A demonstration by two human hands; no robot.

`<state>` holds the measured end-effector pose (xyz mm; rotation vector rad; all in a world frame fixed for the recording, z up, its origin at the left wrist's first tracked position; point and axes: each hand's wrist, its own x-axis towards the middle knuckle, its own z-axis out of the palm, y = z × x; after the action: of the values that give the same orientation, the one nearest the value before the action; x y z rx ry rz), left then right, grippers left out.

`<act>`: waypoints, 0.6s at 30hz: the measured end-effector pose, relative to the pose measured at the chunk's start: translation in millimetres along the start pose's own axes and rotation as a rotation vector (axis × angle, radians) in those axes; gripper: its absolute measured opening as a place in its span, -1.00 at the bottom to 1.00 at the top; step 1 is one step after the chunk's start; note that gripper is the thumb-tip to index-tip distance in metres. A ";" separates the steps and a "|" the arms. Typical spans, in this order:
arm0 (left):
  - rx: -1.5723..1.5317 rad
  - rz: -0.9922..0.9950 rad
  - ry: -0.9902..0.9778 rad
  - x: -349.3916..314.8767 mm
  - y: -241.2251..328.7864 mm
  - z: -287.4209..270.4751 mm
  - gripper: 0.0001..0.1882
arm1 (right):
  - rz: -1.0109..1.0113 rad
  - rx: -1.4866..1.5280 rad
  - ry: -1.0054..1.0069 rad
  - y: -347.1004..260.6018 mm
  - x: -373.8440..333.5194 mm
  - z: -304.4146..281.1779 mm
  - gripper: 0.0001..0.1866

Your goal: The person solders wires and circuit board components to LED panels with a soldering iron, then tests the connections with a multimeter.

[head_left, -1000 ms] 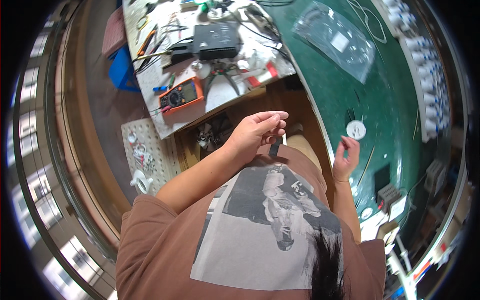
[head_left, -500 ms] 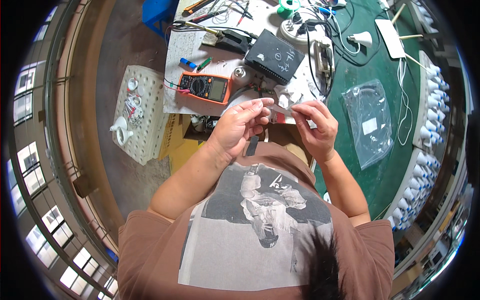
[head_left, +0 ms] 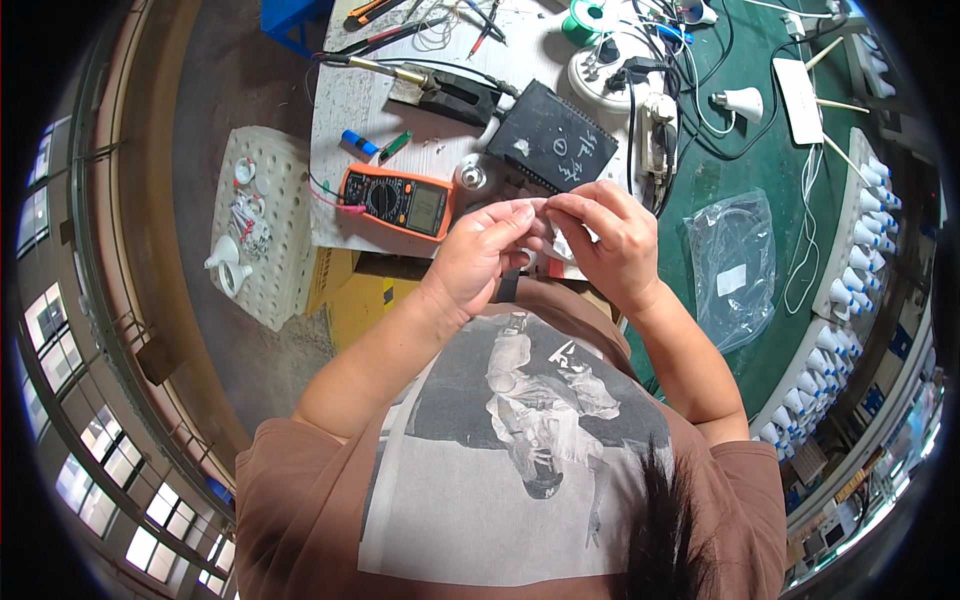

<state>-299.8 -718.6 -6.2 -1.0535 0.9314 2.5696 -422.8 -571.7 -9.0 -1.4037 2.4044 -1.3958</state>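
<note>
My left hand (head_left: 480, 250) and my right hand (head_left: 615, 245) meet fingertip to fingertip over the near edge of the white worktable (head_left: 410, 118). Both are closed in a pinch, thumb against forefinger. What they hold, if anything, is hidden between the fingers. Just left of my left hand lies an orange multimeter (head_left: 397, 202) with a leads' plug in its side. A bulb-shaped white piece (head_left: 474, 174) with a metal tip stands behind that hand. Beyond my right hand sits a black box (head_left: 552, 138) with handwriting on top.
A soldering iron (head_left: 385, 70) rests in its black stand. Blue (head_left: 360, 142) and green (head_left: 396, 145) small parts lie nearby. A clear plastic bag (head_left: 735, 270) and a white bulb (head_left: 740, 102) are on the green surface at right. Foam trays of bulbs (head_left: 815, 370) line the far right.
My right hand has moved left, bringing its fingertips against my left hand's. The thin pale strip seen between them before is covered now. The view has shifted slightly.
</note>
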 end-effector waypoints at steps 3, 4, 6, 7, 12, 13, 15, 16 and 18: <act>0.027 -0.017 -0.013 6.3 7.5 -6.2 -0.70 | -0.001 -0.070 -0.005 0.4 6.9 6.7 -0.86; 0.050 -0.019 -0.016 7.8 9.2 -8.9 -0.69 | -0.008 -0.101 -0.028 0.1 7.6 8.6 -0.87; 0.076 -0.030 -0.028 10.7 13.1 -14.1 -0.68 | -0.010 -0.128 -0.027 -0.4 8.6 14.5 -0.86; 0.079 -0.039 -0.034 12.0 14.6 -16.9 -0.68 | -0.015 -0.145 -0.031 -0.8 8.1 17.6 -0.86; 0.115 -0.112 -0.015 22.1 23.0 -28.7 -0.67 | -0.012 -0.215 0.002 5.7 6.2 37.8 -0.85; 0.101 -0.120 -0.035 25.5 25.1 -30.9 -0.66 | -0.013 -0.232 0.008 7.8 5.9 42.0 -0.84; 0.087 -0.130 -0.062 33.2 29.8 -35.0 -0.66 | 0.019 -0.225 0.032 12.9 6.2 50.2 -0.85; 0.099 -0.138 -0.050 37.4 32.0 -37.3 -0.65 | 0.049 -0.210 0.036 16.2 7.0 54.6 -0.86; 0.133 -0.144 -0.023 45.2 37.5 -42.2 -0.63 | 0.119 -0.175 0.082 22.8 10.2 64.8 -0.86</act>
<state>-324.3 -776.1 -42.6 -1.0128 0.9685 2.3631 -416.9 -618.6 -59.9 -1.2337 2.6708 -1.2673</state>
